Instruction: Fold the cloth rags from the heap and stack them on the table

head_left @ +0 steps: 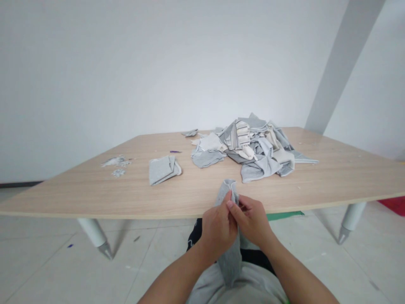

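Both my hands meet at the near edge of a wooden table (95, 190), gripping one grey sock (230, 257). My left hand (218, 230) is closed around the sock's middle, and my right hand (251, 219) pinches it close beside the left. The sock's top end rests on the table edge while its lower end hangs down over my lap. A folded grey sock pair (163, 169) lies on the table to the left. Further back sits a loose pile of grey, cream and striped socks (253, 150).
Small scraps of fabric (116, 162) lie at the table's left, and a single grey piece (190, 133) near its far edge. White walls stand behind. Metal table legs (95, 234) rest on a tiled floor; something red (394, 204) shows at right.
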`<state>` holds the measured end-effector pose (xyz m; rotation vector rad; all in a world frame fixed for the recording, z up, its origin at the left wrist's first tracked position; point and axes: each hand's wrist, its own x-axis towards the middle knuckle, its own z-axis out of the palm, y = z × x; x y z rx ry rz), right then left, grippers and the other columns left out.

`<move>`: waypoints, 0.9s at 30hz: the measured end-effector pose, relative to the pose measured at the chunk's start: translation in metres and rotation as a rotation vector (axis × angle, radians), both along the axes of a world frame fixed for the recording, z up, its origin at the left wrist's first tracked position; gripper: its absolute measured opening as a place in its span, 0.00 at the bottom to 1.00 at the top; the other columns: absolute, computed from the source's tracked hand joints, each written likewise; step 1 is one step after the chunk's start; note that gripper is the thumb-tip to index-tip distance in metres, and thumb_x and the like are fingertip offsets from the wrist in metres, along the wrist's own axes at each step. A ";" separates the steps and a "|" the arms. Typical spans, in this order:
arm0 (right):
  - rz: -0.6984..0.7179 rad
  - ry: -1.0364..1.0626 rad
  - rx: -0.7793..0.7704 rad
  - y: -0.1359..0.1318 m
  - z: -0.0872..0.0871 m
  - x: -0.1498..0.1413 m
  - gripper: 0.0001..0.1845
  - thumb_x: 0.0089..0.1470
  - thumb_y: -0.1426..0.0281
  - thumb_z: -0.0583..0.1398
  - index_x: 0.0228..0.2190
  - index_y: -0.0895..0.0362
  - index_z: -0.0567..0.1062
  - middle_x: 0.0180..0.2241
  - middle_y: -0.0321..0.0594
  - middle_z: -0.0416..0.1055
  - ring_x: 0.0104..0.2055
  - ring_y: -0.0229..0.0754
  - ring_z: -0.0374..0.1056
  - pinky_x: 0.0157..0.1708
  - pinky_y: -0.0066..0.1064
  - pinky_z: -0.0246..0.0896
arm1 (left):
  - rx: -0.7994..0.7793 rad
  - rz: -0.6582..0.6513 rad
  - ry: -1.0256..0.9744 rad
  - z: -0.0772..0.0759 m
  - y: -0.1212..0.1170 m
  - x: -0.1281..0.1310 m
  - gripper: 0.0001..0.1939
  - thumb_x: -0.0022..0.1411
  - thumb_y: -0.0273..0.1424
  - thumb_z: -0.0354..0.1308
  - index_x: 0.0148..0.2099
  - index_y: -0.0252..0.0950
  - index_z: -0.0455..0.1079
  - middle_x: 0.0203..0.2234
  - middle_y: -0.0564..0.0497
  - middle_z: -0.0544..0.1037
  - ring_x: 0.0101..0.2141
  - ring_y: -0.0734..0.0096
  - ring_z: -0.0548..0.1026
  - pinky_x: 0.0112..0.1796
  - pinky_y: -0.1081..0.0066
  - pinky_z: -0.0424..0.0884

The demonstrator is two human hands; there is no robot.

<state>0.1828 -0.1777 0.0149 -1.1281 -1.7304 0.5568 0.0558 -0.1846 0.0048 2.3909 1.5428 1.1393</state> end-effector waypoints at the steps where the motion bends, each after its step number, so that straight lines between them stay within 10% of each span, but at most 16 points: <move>1: -0.006 -0.006 0.000 0.000 0.000 0.000 0.19 0.58 0.58 0.54 0.23 0.58 0.70 0.20 0.33 0.65 0.23 0.34 0.57 0.23 0.25 0.46 | -0.005 0.000 0.006 0.001 0.000 0.000 0.23 0.65 0.32 0.41 0.60 0.33 0.61 0.38 0.40 0.79 0.38 0.59 0.78 0.40 0.64 0.73; 27: 0.076 0.043 -0.042 -0.005 -0.004 0.000 0.20 0.59 0.60 0.52 0.23 0.58 0.72 0.21 0.35 0.68 0.24 0.35 0.60 0.25 0.25 0.50 | -0.177 -0.029 -0.088 0.018 -0.004 -0.002 0.20 0.68 0.35 0.40 0.51 0.34 0.70 0.30 0.44 0.79 0.30 0.65 0.77 0.31 0.71 0.67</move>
